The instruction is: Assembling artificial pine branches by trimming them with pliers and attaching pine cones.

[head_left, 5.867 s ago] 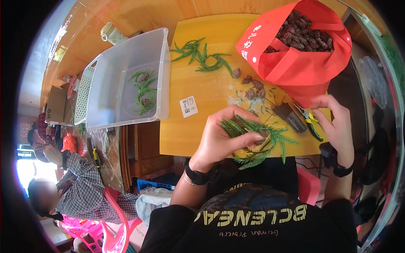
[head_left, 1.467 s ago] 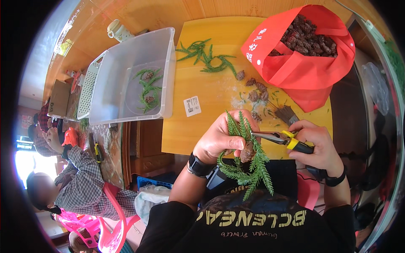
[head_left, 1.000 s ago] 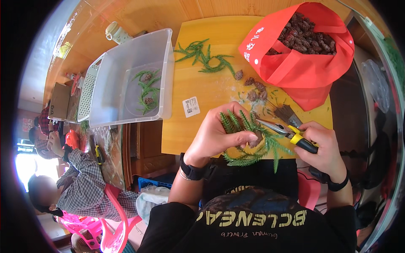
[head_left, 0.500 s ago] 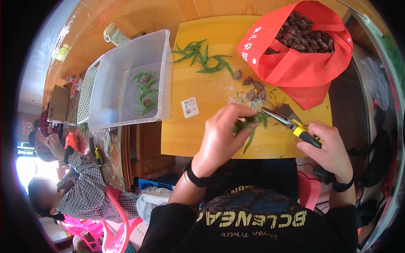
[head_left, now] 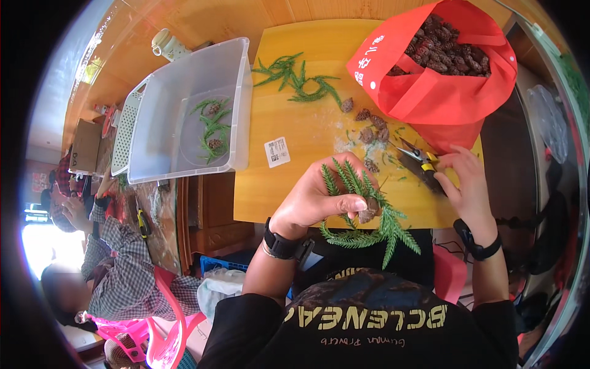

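My left hand (head_left: pixel 316 200) pinches a green artificial pine sprig (head_left: pixel 393 227) between thumb and fingers, over the table's near edge. A brown pine cone (head_left: pixel 367 211) sits among its fronds beside my thumb. My right hand (head_left: pixel 461 175) is open, its fingers apart at the handles of yellow-and-black pliers (head_left: pixel 424 161). The pliers lie on the table, and I cannot tell whether a fingertip still touches them. Loose pine cones (head_left: pixel 367 134) and green scraps are scattered just beyond my hands.
A red bag (head_left: pixel 430 98) full of pine cones stands at the far right of the yellow table (head_left: pixel 258 197). Green sprigs (head_left: pixel 298 80) and a white label (head_left: pixel 276 152) lie farther left. A clear bin (head_left: pixel 239 104) holds finished-looking sprigs with cones. Another person (head_left: pixel 129 264) sits at left.
The pliers have left my right hand's grip and lie on the table, with that hand opened beside them. My left hand has turned and brought the sprig nearer, showing its cone.
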Action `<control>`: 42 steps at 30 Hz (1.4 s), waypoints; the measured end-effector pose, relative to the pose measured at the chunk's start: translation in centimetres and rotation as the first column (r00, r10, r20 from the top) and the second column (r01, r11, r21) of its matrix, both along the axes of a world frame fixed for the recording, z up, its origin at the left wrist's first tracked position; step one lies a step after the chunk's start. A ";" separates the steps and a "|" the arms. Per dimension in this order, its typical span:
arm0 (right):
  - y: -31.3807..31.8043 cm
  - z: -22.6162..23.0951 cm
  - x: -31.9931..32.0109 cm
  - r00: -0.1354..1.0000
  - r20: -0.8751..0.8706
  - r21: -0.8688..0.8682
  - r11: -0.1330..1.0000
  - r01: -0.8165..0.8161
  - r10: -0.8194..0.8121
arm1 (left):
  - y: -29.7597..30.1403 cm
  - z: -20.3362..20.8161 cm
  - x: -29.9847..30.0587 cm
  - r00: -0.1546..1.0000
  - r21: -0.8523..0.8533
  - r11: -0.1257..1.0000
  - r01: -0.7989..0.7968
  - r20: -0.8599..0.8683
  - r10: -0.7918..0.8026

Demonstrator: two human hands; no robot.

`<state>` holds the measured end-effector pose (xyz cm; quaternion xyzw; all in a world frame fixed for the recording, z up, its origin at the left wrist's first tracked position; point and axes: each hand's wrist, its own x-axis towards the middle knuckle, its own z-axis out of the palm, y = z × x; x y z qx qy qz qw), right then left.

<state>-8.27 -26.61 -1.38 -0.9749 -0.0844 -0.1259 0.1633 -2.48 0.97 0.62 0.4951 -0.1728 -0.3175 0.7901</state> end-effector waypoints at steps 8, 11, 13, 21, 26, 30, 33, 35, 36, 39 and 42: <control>5.5 6.0 2.0 0.817 0.167 0.341 0.745 -0.574 0.553 | -1.1 1.0 -0.3 0.988 0.009 0.992 0.125 -0.095 -0.123; 5.7 5.8 2.2 0.808 0.166 0.405 0.708 -0.578 0.565 | -1.0 0.8 -0.4 0.984 0.020 0.988 0.152 -0.097 -0.149; 6.1 5.9 2.1 0.814 0.157 0.425 0.706 -0.567 0.559 | -0.9 0.8 -0.4 0.984 0.016 0.987 0.157 -0.084 -0.155; 6.3 5.7 2.1 0.820 0.156 0.420 0.714 -0.560 0.551 | -0.6 1.0 -0.1 0.980 0.152 0.969 0.195 0.012 -0.199; 6.4 6.1 1.3 0.888 -0.101 0.488 0.800 -0.348 0.448 | -0.7 3.1 -0.2 0.928 0.431 0.898 0.091 0.291 -0.234; 6.2 6.8 0.9 0.895 -0.130 0.538 0.788 -0.299 0.428 | -0.5 1.4 -0.4 0.987 0.207 0.968 0.140 0.048 -0.153; 6.3 7.6 0.9 0.865 0.172 0.396 0.771 -0.499 0.472 | -0.1 0.4 -0.2 0.988 0.119 0.982 0.149 0.025 -0.153; 6.4 7.9 1.0 0.811 0.229 0.140 0.806 -0.575 0.538 | -0.2 0.8 -0.4 0.985 0.077 0.983 0.167 -0.048 -0.164; 6.4 7.7 1.0 0.811 0.229 0.139 0.807 -0.574 0.538 | -0.3 1.0 -0.5 0.977 0.034 0.982 0.184 -0.120 -0.179; 6.2 7.4 1.0 0.779 0.270 0.034 0.803 -0.595 0.566 | -0.4 0.8 -0.4 0.957 0.042 0.968 0.247 -0.169 -0.237; 6.0 7.5 1.0 0.753 0.296 -0.045 0.796 -0.603 0.587 | -0.5 0.7 -0.5 0.958 0.010 0.969 0.246 -0.156 -0.242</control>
